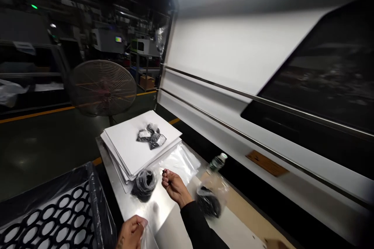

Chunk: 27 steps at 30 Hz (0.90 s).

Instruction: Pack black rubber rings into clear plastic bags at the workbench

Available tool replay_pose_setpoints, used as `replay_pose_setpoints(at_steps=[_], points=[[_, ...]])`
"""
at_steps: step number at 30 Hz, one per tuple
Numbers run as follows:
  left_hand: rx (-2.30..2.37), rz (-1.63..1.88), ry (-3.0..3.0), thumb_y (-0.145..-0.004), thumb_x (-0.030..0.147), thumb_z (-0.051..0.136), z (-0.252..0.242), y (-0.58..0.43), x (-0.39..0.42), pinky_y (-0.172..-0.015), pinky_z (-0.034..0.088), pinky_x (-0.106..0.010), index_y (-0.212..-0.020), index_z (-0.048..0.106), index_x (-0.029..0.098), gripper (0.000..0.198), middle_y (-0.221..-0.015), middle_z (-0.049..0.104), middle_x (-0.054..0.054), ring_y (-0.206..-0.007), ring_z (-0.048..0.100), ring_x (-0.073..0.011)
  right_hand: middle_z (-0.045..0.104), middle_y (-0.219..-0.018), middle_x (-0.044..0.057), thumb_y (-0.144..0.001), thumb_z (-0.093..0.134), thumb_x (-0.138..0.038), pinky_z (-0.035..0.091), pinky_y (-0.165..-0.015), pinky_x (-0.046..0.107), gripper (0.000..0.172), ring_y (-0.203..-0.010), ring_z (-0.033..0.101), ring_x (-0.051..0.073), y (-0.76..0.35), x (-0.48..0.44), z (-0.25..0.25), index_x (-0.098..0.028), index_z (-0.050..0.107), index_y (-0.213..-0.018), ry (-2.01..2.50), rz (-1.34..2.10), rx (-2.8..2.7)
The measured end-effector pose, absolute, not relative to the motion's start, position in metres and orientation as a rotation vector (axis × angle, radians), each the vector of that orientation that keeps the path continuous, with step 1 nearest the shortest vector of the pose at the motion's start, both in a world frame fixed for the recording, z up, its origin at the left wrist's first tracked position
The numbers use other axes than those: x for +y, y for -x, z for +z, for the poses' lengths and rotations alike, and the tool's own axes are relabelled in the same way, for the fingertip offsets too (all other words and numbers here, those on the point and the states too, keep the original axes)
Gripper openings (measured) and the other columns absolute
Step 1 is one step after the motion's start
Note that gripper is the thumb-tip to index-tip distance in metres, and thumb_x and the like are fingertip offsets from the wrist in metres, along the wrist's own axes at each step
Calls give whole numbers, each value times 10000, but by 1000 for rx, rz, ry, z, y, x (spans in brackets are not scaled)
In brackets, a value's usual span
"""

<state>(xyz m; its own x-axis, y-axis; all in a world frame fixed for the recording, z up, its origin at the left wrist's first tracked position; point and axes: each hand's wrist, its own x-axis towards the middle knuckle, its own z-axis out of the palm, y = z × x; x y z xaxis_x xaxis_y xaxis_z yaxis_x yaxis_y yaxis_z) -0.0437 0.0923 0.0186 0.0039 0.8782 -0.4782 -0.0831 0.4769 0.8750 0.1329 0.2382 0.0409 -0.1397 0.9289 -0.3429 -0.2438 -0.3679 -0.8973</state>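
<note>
My right hand (173,185) is raised over the metal table (137,208), its fingers pinched on a small dark ring. Just left of it lies a heap of black rubber rings (143,184). My left hand (131,231) is at the bottom edge, closed on a clear plastic bag (148,238). A second clear bag holding black rings (209,201) lies right of my right forearm. A stack of white sheets (137,146) sits farther back, with small packets of black parts (150,137) on top.
A crate lined with black film (52,218) holds white sheets with rows of black rings, at the lower left. A bottle (216,162) lies by the white machine wall (242,58). A floor fan (102,87) stands behind the table. Clear bags (181,161) lie flat on the table.
</note>
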Motion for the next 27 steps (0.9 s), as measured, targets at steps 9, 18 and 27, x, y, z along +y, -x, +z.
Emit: replay_pose_setpoints(at_steps=[9, 18, 27], points=[[1209, 726, -811, -749, 572, 599, 52, -8, 97, -294, 232, -170, -932, 551, 183, 433, -422, 385, 131, -305, 339, -64, 481, -659, -18, -819, 558, -325, 231, -474, 227, 173, -505, 357, 63, -178, 77, 108, -153, 565, -801, 1391, 1794, -838], [1052, 566, -941, -786, 499, 579, 26, -64, 86, -291, 234, -175, -980, 586, 129, 418, -424, 379, 126, -314, 336, -60, 579, -691, 24, -790, 478, -183, 356, -674, 312, 93, -690, 498, 159, -199, 42, 49, -171, 529, -713, 1983, 1189, -1085], [1027, 522, -944, -773, 522, 580, 21, -79, 80, -288, 224, -182, -1092, 575, 104, 526, -425, 402, 120, -312, 339, -67, 604, -666, 17, -804, 470, -227, 385, -649, 271, 152, -641, 510, 137, -218, 22, 34, -167, 571, -709, 1997, 1246, -1162]])
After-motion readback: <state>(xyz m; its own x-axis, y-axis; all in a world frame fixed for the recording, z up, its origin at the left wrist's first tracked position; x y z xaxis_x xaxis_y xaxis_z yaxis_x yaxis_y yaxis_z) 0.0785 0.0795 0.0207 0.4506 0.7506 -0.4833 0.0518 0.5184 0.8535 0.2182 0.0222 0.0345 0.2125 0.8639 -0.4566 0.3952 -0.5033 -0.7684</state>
